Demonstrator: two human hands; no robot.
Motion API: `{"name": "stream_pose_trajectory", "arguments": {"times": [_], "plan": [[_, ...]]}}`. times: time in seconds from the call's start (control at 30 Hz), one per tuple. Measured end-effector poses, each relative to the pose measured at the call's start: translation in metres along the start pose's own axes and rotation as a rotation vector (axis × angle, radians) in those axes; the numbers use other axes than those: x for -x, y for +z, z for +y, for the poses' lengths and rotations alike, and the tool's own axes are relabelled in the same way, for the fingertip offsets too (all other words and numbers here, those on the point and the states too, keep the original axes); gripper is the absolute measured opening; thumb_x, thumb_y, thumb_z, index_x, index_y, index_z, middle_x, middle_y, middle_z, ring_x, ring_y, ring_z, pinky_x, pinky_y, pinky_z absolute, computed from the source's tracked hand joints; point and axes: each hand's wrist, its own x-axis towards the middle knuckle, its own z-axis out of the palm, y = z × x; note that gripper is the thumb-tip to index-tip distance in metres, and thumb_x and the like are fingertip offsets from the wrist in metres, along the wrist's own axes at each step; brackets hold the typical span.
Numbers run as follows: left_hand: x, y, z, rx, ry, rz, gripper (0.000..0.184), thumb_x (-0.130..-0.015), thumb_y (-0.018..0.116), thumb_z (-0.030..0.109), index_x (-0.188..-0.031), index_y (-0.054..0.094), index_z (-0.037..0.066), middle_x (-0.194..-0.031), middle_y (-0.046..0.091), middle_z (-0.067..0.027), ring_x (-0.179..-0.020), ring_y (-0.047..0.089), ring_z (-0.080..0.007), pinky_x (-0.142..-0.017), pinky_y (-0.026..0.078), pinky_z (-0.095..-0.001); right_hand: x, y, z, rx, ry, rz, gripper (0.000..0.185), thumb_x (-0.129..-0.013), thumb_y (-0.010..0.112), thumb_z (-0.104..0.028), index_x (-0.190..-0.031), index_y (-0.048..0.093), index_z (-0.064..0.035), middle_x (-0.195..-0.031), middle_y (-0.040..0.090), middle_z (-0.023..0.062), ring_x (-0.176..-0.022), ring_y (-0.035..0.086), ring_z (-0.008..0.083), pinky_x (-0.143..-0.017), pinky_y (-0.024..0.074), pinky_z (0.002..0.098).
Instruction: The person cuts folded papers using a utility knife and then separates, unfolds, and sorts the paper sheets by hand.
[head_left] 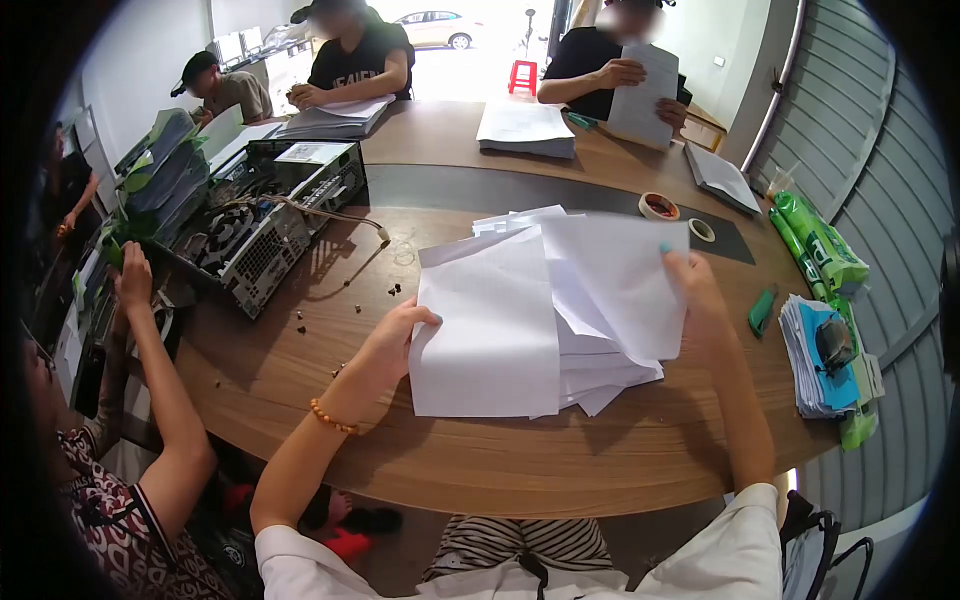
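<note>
Over a loose pile of white paper [605,365] on the wooden table, both my hands are gripping paper. My left hand [392,338] pinches the left edge of a white sheet [485,330], its thumb on top. A second white sheet [625,280] is raised and curved at the right, its right edge pinched in my right hand [697,295]; that hand is slightly blurred. The two sheets meet near the middle, and I cannot tell whether they are joined. More sheets stick out unevenly behind and below them.
An opened computer case [265,220] stands left, with small screws [395,289] near it. To the right lie tape rolls [659,206], a green cutter [762,310] and a paper stack [815,355]. Co-workers sit opposite and at left; one holds papers [643,95].
</note>
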Motion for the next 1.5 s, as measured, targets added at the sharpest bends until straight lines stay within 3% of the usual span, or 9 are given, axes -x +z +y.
{"name": "stream_pose_trajectory", "arguments": {"times": [0.13, 0.4, 0.53, 0.67, 0.8, 0.87, 1.0, 1.3, 1.5], "plan": [[0.003, 0.009, -0.001, 0.018, -0.007, 0.056, 0.042, -0.074, 0.044, 0.002, -0.115, 0.036, -0.003, -0.101, 0.048, -0.014, -0.089, 0.054, -0.019, -0.076, 0.049, -0.0312, -0.014, 0.014, -0.027, -0.194, -0.111, 0.244, 0.02, -0.081, 0.054, -0.018, -0.092, 0.052, -0.0012, -0.076, 0.059, 0.005, -0.068, 0.059, 0.0123, -0.061, 0.0491, 0.0228], [0.0, 0.001, -0.002, -0.011, -0.028, 0.071, 0.049, -0.072, 0.042, 0.001, -0.121, 0.037, 0.003, -0.105, 0.046, -0.0091, -0.093, 0.05, -0.0172, -0.076, 0.048, -0.0306, 0.016, 0.056, -0.064, -0.384, -0.145, -0.763, 0.032, -0.072, 0.059, -0.003, -0.103, 0.053, 0.0037, -0.091, 0.06, 0.0094, -0.08, 0.059, 0.0127, -0.066, 0.0489, 0.0255], [-0.011, -0.011, -0.01, 0.005, 0.03, 0.015, 0.049, -0.072, 0.042, 0.002, -0.12, 0.038, 0.005, -0.105, 0.046, -0.0073, -0.095, 0.049, -0.0179, -0.078, 0.046, -0.0318, -0.019, 0.092, -0.061, 0.307, -0.133, -0.921, 0.03, -0.078, 0.059, -0.01, -0.106, 0.055, 0.0017, -0.094, 0.06, 0.0042, -0.082, 0.053, 0.0077, -0.073, 0.0425, 0.0222], [-0.009, -0.007, -0.007, -0.026, 0.007, 0.054, 0.044, -0.076, 0.045, 0.008, -0.119, 0.039, 0.003, -0.107, 0.048, -0.0085, -0.1, 0.047, -0.0195, -0.082, 0.044, -0.0336, -0.078, 0.109, -0.026, 0.977, -0.175, -0.742, 0.034, -0.071, 0.063, -0.008, -0.104, 0.058, -0.0011, -0.092, 0.061, 0.0095, -0.082, 0.057, 0.0154, -0.076, 0.0445, 0.027], [-0.008, 0.0, -0.001, 0.23, 0.007, -0.118, 0.041, -0.084, 0.046, 0.016, -0.12, 0.037, -0.002, -0.108, 0.051, -0.0102, -0.097, 0.053, -0.0161, -0.078, 0.048, -0.028, -0.094, 0.119, 0.012, 1.012, -0.518, -0.615, 0.041, -0.069, 0.064, -0.008, -0.11, 0.056, -0.0029, -0.101, 0.059, 0.0183, -0.091, 0.058, 0.03, -0.08, 0.0444, 0.0339], [0.004, 0.005, -0.001, -0.203, 0.104, -0.017, 0.045, -0.079, 0.054, 0.008, -0.119, 0.037, -0.004, -0.104, 0.053, -0.0117, -0.09, 0.056, -0.0159, -0.072, 0.051, -0.0256, -0.086, 0.126, 0.031, 0.862, -0.647, -0.562, 0.034, -0.07, 0.062, -0.012, -0.103, 0.058, -0.002, -0.092, 0.061, 0.0197, -0.084, 0.059, 0.0311, -0.078, 0.0452, 0.0365], [-0.001, 0.006, -0.011, -0.251, 0.092, -0.05, 0.046, -0.076, 0.055, 0.0, -0.118, 0.038, -0.005, -0.1, 0.054, -0.015, -0.084, 0.059, -0.0169, -0.069, 0.053, -0.0266, -0.023, 0.091, 0.013, 0.978, -0.789, -0.184, 0.048, -0.077, 0.061, -0.023, -0.117, 0.043, -0.003, -0.109, 0.052, 0.0186, -0.099, 0.051, 0.0331, -0.085, 0.0412, 0.039], [-0.001, 0.008, -0.014, -0.145, 0.046, 0.065, 0.044, -0.075, 0.048, 0.001, -0.118, 0.037, -0.003, -0.1, 0.053, -0.0132, -0.084, 0.057, -0.0166, -0.07, 0.052, -0.0285, 0.106, -0.091, 0.026, 1.372, -0.32, -0.222, 0.057, -0.078, 0.059, -0.027, -0.124, 0.037, -0.0037, -0.127, 0.036, 0.0241, -0.117, 0.036, 0.0359, -0.095, 0.0331, 0.0383], [0.002, 0.017, -0.015, -0.141, 0.052, 0.053, 0.044, -0.075, 0.048, 0.001, -0.117, 0.037, -0.003, -0.099, 0.053, -0.0129, -0.083, 0.057, -0.0165, -0.07, 0.052, -0.0291, 0.124, -0.093, 0.045, 1.306, -0.408, -0.111, 0.035, -0.082, 0.05, -0.011, -0.115, 0.045, -0.0003, -0.103, 0.053, 0.0264, -0.095, 0.055, 0.0348, -0.078, 0.0447, 0.0394]]}}
